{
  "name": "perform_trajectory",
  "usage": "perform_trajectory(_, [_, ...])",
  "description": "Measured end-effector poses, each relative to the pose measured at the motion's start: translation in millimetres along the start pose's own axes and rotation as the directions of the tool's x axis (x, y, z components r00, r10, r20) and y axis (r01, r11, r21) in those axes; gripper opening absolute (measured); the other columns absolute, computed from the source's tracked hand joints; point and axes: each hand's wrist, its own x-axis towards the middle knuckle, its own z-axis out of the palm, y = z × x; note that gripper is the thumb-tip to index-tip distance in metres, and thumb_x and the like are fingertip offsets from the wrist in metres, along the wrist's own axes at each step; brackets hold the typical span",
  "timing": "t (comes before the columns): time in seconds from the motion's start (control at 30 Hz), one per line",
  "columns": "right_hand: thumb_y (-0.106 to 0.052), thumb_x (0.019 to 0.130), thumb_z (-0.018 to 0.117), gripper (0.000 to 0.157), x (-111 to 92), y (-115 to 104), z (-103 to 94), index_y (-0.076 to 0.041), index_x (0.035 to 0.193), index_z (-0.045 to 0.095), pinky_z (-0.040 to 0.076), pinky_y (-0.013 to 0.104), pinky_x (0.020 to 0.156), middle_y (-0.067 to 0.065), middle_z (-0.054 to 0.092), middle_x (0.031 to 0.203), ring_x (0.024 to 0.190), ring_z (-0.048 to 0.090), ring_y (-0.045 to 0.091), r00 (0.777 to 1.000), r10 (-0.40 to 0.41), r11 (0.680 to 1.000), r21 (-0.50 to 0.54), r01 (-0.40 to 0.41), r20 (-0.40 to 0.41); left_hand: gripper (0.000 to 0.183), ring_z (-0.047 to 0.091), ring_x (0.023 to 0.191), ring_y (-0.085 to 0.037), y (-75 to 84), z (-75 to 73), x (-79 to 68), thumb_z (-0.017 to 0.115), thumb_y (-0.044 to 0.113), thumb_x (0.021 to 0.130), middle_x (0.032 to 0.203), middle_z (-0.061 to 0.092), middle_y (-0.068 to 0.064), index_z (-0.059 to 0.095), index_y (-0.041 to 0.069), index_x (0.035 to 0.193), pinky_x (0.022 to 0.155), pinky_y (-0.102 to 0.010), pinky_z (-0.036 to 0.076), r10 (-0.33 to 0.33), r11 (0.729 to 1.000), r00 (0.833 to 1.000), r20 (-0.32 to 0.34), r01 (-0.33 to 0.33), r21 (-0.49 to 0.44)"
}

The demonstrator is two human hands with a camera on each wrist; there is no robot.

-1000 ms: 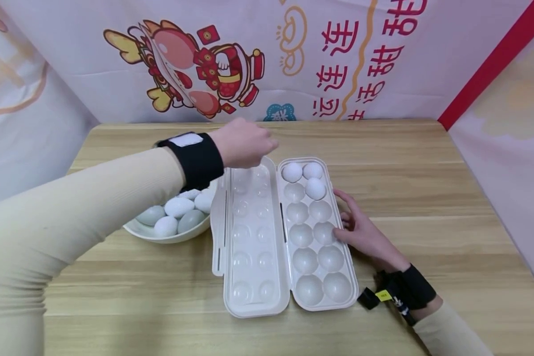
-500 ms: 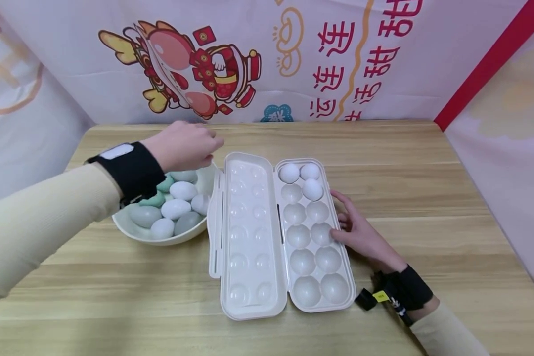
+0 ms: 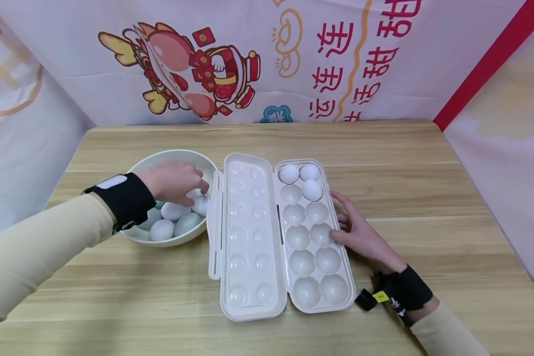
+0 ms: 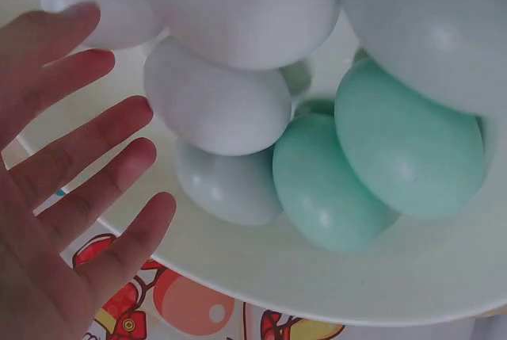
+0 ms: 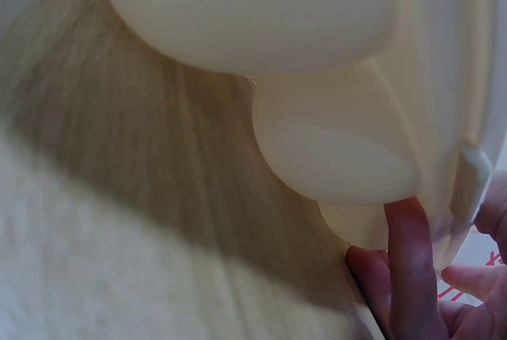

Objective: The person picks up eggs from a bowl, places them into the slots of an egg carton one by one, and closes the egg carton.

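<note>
My left hand (image 3: pixel 172 182) reaches into a white bowl (image 4: pixel 396 292) of white, greyish and green eggs. Its fingers are extended and spread beside a white egg (image 3: pixel 201 204) near the bowl's right side; the fingertips overlap that egg (image 4: pixel 107 7) in the left wrist view, and contact is hard to tell. An opened plastic egg box (image 3: pixel 297 225) lies right of the bowl, three white eggs (image 3: pixel 312 190) in its far cups. My right hand (image 3: pixel 362 235) holds the box's right edge, thumb over the rim, fingers (image 5: pixel 410 269) against the outside of the cups.
The box's dimpled lid (image 3: pixel 249 247) lies flat between the bowl and the cups. Everything stands on a wooden table (image 3: pixel 405 178). Behind it hangs a printed cloth (image 3: pixel 382 59). A black wrist strap (image 3: pixel 411 291) sits on the right arm.
My left hand has moved left from above the far end of the egg box and down into the bowl. The right hand keeps its place on the box edge.
</note>
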Motion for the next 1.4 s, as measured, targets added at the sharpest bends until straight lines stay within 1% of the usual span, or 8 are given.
perform_trajectory(0.07, [0.003, 0.090, 0.059, 0.085, -0.4, 0.4, -0.3, -0.024, 0.155, 0.011, 0.053, 0.038, 0.075, 0.026, 0.059, 0.115, 0.100, 0.060, 0.030, 1.000, 0.002, 1.000, -0.001, -0.002, 0.000, 0.031, 0.057, 0.076, -0.021, 0.7, 3.7, 0.6, 0.081, 0.019, 0.078, 0.093, 0.065, -0.009, 0.071, 0.013, 0.107, 0.072, -0.040, 0.053, -0.003, 1.000, 1.000, 0.003, 0.003, -0.026])
perform_trajectory(0.23, [0.002, 0.090, 0.059, 0.085, -1.4, 0.1, -0.1, -0.025, 0.155, 0.011, 0.053, 0.038, 0.075, 0.026, 0.059, 0.116, 0.101, 0.059, 0.030, 1.000, 0.005, 1.000, -0.001, -0.005, 0.003, 0.039, 0.059, 0.082, -0.024, 3.4, 8.0, 3.9, 0.080, 0.018, 0.076, 0.097, 0.065, -0.010, 0.069, 0.010, 0.113, 0.074, -0.044, 0.052, -0.001, 0.999, 1.000, -0.010, 0.001, -0.040])
perform_trajectory(0.4, [0.003, 0.090, 0.058, 0.085, -2.5, -1.8, 1.3, -0.028, 0.154, 0.012, 0.053, 0.039, 0.075, 0.024, 0.059, 0.116, 0.100, 0.059, 0.032, 1.000, 0.009, 1.000, 0.013, -0.009, 0.005, 0.038, 0.058, 0.081, -0.023, 6.2, 8.6, 8.1, 0.080, 0.015, 0.073, 0.096, 0.064, -0.008, 0.070, 0.007, 0.109, 0.069, -0.043, 0.052, 0.020, 0.998, 1.000, -0.008, -0.020, -0.061])
perform_trajectory(0.63, [0.003, 0.089, 0.059, 0.086, 0.0, -2.0, 3.1, -0.025, 0.154, 0.012, 0.053, 0.038, 0.075, 0.024, 0.061, 0.114, 0.100, 0.060, 0.031, 1.000, -0.003, 1.000, -0.003, 0.003, 0.003, 0.032, 0.053, 0.072, -0.018, 8.9, 7.1, 10.1, 0.078, 0.009, 0.073, 0.089, 0.062, -0.003, 0.067, 0.007, 0.104, 0.069, -0.038, 0.049, -0.040, 0.985, 0.996, 0.077, 0.053, -0.167])
perform_trajectory(0.8, [0.003, 0.088, 0.059, 0.086, 1.2, -2.7, 3.2, -0.026, 0.154, 0.013, 0.053, 0.037, 0.075, 0.024, 0.061, 0.113, 0.101, 0.060, 0.032, 1.000, -0.006, 1.000, -0.008, 0.006, -0.001, 0.032, 0.053, 0.071, -0.019, 9.1, 8.1, 9.7, 0.076, 0.007, 0.072, 0.084, 0.060, -0.002, 0.065, 0.008, 0.102, 0.068, -0.038, 0.048, -0.063, 0.977, 0.994, 0.088, 0.079, -0.199])
perform_trajectory(0.9, [0.003, 0.088, 0.059, 0.086, 0.9, -2.9, 2.8, -0.028, 0.154, 0.013, 0.053, 0.038, 0.075, 0.022, 0.061, 0.112, 0.101, 0.060, 0.031, 1.000, 0.002, 1.000, -0.006, -0.002, -0.004, 0.033, 0.053, 0.070, -0.019, 8.9, 8.5, 10.7, 0.077, 0.007, 0.071, 0.085, 0.060, -0.002, 0.065, 0.008, 0.102, 0.068, -0.037, 0.048, -0.067, 0.976, 0.994, 0.090, 0.084, -0.202])
perform_trajectory(1.13, [0.003, 0.089, 0.059, 0.086, 1.1, -0.6, 1.5, -0.025, 0.155, 0.011, 0.053, 0.038, 0.075, 0.025, 0.060, 0.115, 0.102, 0.059, 0.031, 1.000, -0.007, 1.000, -0.004, 0.007, -0.002, 0.031, 0.053, 0.070, -0.019, 9.4, 6.8, 14.5, 0.079, 0.005, 0.068, 0.084, 0.060, -0.002, 0.065, 0.011, 0.095, 0.068, -0.037, 0.048, -0.065, 0.981, 0.993, 0.099, 0.082, -0.176])
perform_trajectory(1.4, [0.002, 0.090, 0.059, 0.085, -1.0, -0.6, -0.9, -0.029, 0.154, 0.013, 0.054, 0.040, 0.074, 0.024, 0.060, 0.113, 0.098, 0.060, 0.032, 1.000, 0.028, 0.999, 0.036, -0.028, 0.002, 0.036, 0.053, 0.071, -0.019, 9.4, 5.0, 17.2, 0.079, 0.003, 0.065, 0.087, 0.061, -0.002, 0.065, 0.010, 0.098, 0.069, -0.038, 0.048, -0.047, 0.984, 0.995, 0.093, 0.063, -0.170])
